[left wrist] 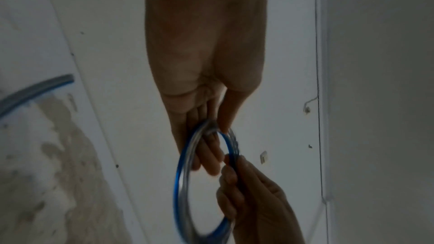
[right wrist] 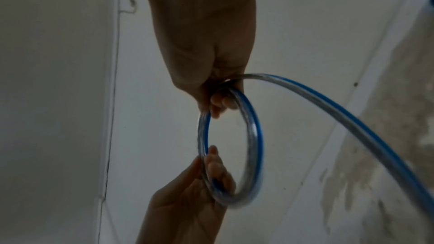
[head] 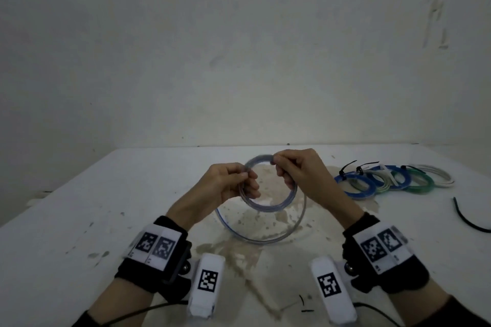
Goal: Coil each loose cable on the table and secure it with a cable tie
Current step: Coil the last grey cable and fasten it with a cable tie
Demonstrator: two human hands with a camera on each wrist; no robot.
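A clear cable with a blue stripe (head: pixel 268 204) is held above the white table (head: pixel 79 194) as a small coil, one loose turn hanging down to the stained tabletop. The left side of the coil is pinched by the left hand (head: pixel 225 183), thumb against curled fingers; the top right is gripped by the right hand (head: pixel 297 170), fingers curled round the strands.

Head view only: a row of finished coils (head: pixel 393 179) — blue, white, green, each bound with a black tie — is seen lying at the right, well apart from the hands. A loose black cable tie (head: pixel 467 220) lies nearer the right edge.

Left wrist view: the coil is seen edge-on, blurred, with fingertips (left wrist: pixel 211 166) of the left hand passed through the ring and the right hand's fingers closed on its far side.

Right wrist view only: the free length is shown leaving the right hand and arcing away toward the stained patch — its end is out of frame.
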